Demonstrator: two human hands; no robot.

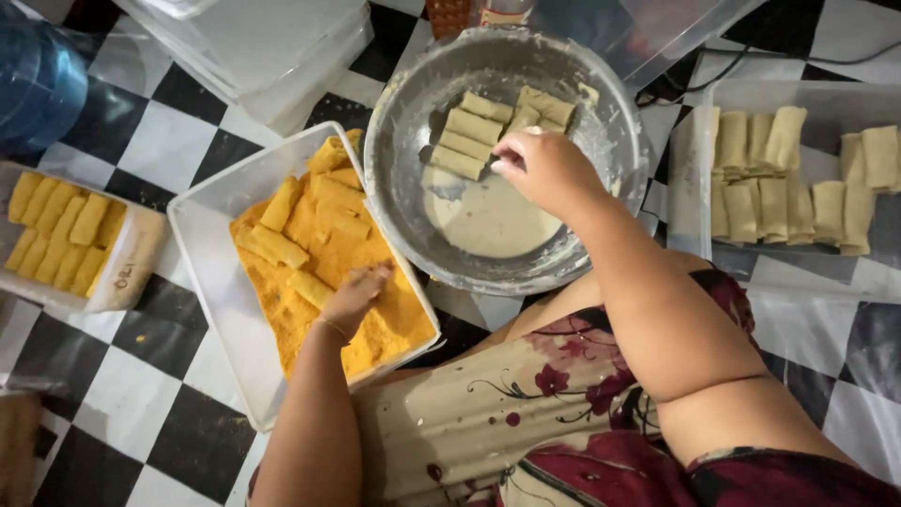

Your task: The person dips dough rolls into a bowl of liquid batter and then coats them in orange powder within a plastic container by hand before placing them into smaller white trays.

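Our right hand [549, 169] pinches a roll [457, 162] in the bowl [394, 141]; our left hand [355, 299], fingers loosely open, presses crumbs [394, 324]; tubs [694, 178] crowd around.

White label [131, 258] on left tray [19, 286]

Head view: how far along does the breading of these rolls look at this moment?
Done: a small container at far left holds crumbed rolls. In hand: the left hand presses rolls into the orange crumb tray, and the right hand reaches the battered rolls in the metal bowl. Left: two rows of plain rolls wait in the clear container at right.
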